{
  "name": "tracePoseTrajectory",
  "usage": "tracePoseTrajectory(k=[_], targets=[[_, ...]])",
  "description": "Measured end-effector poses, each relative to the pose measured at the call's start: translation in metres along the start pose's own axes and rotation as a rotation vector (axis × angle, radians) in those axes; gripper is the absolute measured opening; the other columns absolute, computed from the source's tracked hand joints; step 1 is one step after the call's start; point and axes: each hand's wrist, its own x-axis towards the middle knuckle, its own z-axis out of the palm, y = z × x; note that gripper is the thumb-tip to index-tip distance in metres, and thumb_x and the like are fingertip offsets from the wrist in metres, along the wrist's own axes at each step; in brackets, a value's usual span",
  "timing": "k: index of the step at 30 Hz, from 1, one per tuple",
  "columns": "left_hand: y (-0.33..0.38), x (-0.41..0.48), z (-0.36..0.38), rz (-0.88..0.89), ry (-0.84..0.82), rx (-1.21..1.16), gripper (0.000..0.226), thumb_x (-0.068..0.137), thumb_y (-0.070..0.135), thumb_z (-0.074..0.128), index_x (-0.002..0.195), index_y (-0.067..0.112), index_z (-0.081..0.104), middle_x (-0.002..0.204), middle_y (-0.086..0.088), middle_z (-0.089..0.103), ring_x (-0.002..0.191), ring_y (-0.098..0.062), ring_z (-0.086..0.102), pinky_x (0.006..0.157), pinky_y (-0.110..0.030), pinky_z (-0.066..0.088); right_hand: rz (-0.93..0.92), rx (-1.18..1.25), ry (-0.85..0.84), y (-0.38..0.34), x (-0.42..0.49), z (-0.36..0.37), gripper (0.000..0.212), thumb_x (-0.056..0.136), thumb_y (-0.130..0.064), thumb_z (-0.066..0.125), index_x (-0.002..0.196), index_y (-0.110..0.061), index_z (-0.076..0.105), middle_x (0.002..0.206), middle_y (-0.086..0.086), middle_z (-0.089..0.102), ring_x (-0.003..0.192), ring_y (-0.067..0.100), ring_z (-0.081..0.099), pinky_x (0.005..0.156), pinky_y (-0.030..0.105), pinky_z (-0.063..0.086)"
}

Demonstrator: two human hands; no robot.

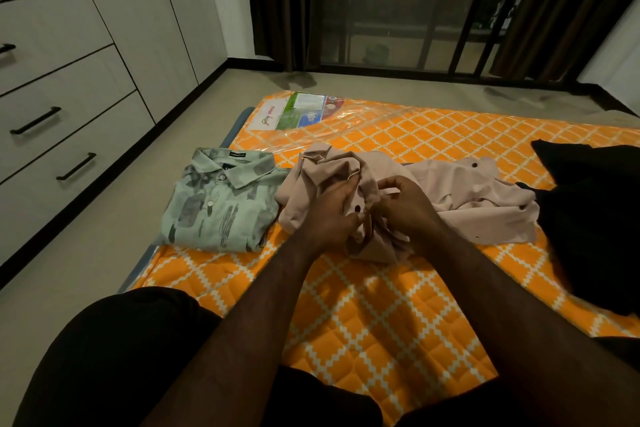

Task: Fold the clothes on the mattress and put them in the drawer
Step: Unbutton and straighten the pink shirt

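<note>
Fingers (360,217) of both hands pinch soft, rumpled pink shirt (450,194).

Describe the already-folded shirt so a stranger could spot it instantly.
On the orange patterned mattress, look to the left edge, nearest the drawers. The green shirt lies there folded flat, collar up, left of the crumpled pink shirt; it alone has grey brushstroke marks.

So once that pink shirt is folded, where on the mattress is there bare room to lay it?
The widest bare patch of the mattress is the near part, between the forearms and the person's knees. Another lies behind the pink shirt, toward the plastic-covered label. The middle is crowded: green shirt, both hands, black garment.
</note>
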Motion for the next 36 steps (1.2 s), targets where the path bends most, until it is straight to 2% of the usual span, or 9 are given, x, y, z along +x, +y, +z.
tracePoseTrajectory(k=[3,6,9,11,15,18,24,32,36], targets=[[-0.004,0.001,0.0,0.01,0.017,-0.04,0.084,0.085,0.017,0.067,0.16,0.02,0.029,0.161,-0.003,0.036,0.146,-0.02,0.037,0.114,-0.047,0.042,-0.071,-0.119,0.028,0.0,-0.003,-0.001,0.029,0.086,-0.01,0.079,0.106,-0.017,0.06,0.092,0.005,0.072,0.086,0.018,0.071,0.064,0.031,0.055],[-0.002,0.0,0.001,0.043,0.056,-0.091,0.082,0.082,0.013,0.072,0.155,0.026,0.039,0.157,0.001,0.043,0.142,-0.018,0.043,0.107,-0.047,0.049,-0.118,-0.186,0.092,0.001,-0.004,-0.004,0.025,0.085,-0.02,0.08,0.097,-0.022,0.058,0.088,0.003,0.073,0.082,0.017,0.071,0.066,0.037,0.06],[0.005,-0.002,0.002,0.02,0.145,-0.143,0.055,0.084,0.007,0.077,0.134,0.023,0.06,0.123,0.01,0.064,0.115,-0.017,0.063,0.089,-0.044,0.059,-0.194,-0.254,0.169,0.0,-0.005,-0.005,0.022,0.086,-0.027,0.077,0.087,-0.021,0.056,0.08,0.0,0.069,0.071,0.014,0.065,0.063,0.037,0.058],[0.007,-0.004,0.003,-0.006,0.178,-0.164,0.036,0.085,0.01,0.078,0.117,0.021,0.066,0.1,0.019,0.064,0.1,-0.017,0.067,0.081,-0.041,0.062,-0.247,-0.269,0.209,-0.001,-0.007,-0.006,0.024,0.083,-0.022,0.077,0.08,-0.018,0.054,0.074,0.003,0.065,0.063,0.015,0.057,0.059,0.037,0.053],[0.005,-0.003,0.003,-0.056,0.258,-0.167,0.012,0.088,0.019,0.077,0.099,0.024,0.073,0.083,0.016,0.068,0.082,-0.003,0.068,0.067,-0.023,0.056,-0.321,-0.298,0.246,-0.003,-0.011,-0.007,0.024,0.08,-0.016,0.075,0.073,-0.017,0.053,0.072,0.006,0.063,0.062,0.02,0.056,0.056,0.037,0.05],[0.001,-0.001,0.003,-0.071,0.254,-0.155,0.016,0.088,0.015,0.076,0.102,0.024,0.076,0.087,0.019,0.069,0.085,0.003,0.066,0.074,-0.023,0.058,-0.362,-0.326,0.249,-0.001,-0.012,-0.006,0.023,0.079,-0.014,0.076,0.071,-0.015,0.054,0.071,0.006,0.063,0.067,0.026,0.062,0.058,0.039,0.053],[-0.004,0.004,0.008,-0.157,0.24,-0.443,0.02,0.086,0.01,0.078,0.094,0.028,0.077,0.098,-0.001,0.078,0.097,-0.017,0.073,0.088,-0.048,0.061,-0.479,-0.384,0.214,0.003,-0.017,0.0,0.036,0.076,-0.006,0.075,0.063,-0.021,0.045,0.057,-0.004,0.049,0.054,0.01,0.042,0.05,0.024,0.036],[-0.009,0.005,0.011,-0.114,0.187,-0.524,0.028,0.09,0.006,0.073,0.116,0.018,0.075,0.113,-0.001,0.075,0.111,-0.015,0.069,0.094,-0.043,0.059,-0.504,-0.365,0.194,0.004,-0.015,-0.005,0.024,0.075,-0.002,0.077,0.067,-0.02,0.063,0.065,-0.007,0.064,0.063,0.008,0.06,0.052,0.012,0.041],[-0.011,0.006,0.012,-0.144,0.251,-0.478,0.028,0.088,0.008,0.076,0.114,0.02,0.076,0.107,0.004,0.076,0.105,-0.011,0.07,0.092,-0.042,0.06,-0.514,-0.377,0.149,0.003,-0.015,-0.006,0.021,0.073,0.001,0.078,0.072,-0.018,0.069,0.07,-0.009,0.067,0.067,0.002,0.063,0.055,0.009,0.045]])
